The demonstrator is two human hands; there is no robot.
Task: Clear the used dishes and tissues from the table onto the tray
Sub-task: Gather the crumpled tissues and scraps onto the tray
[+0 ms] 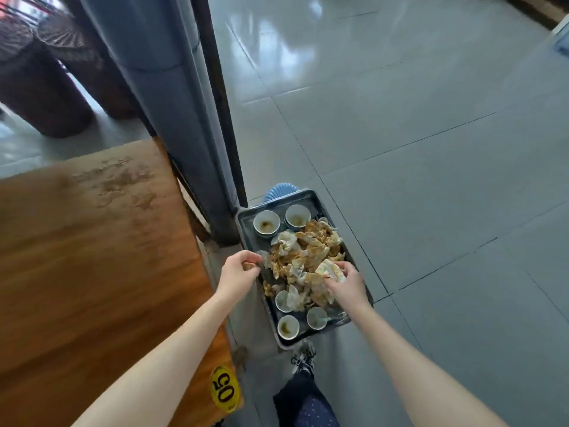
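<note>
Grey floor tiles [431,149] shine across the right of the room, and a wooden table [77,241] fills the left, its top marked with dried smears and a yellow number sticker [224,388] at its near corner. Just right of the table, beside a grey pillar [172,118], a dark tray [246,224] sits low on what looks like a blue stool [280,192]. It carries two small bowls [266,222] at its far end, three more [288,326] at its near end, and a heap of soiled tissues [304,257] between them. The person's left hand [238,272] is at the tray's left rim, fingers curled and pinching what seems to be a small brown scrap [250,266], though it is too small to be sure. The right hand [346,286] is down on the right side of the heap, fingers closed on a crumpled tissue [331,271]. To my eye the load is being settled. To do it well, the scrap should drop inside the rim, not over the gap beside the table. The right hand should press the loose tissues toward the middle, away from the right edge where they overhang, and keep them off the bowls so nothing tips. From here I'd say the clearing is nearly done.
</note>
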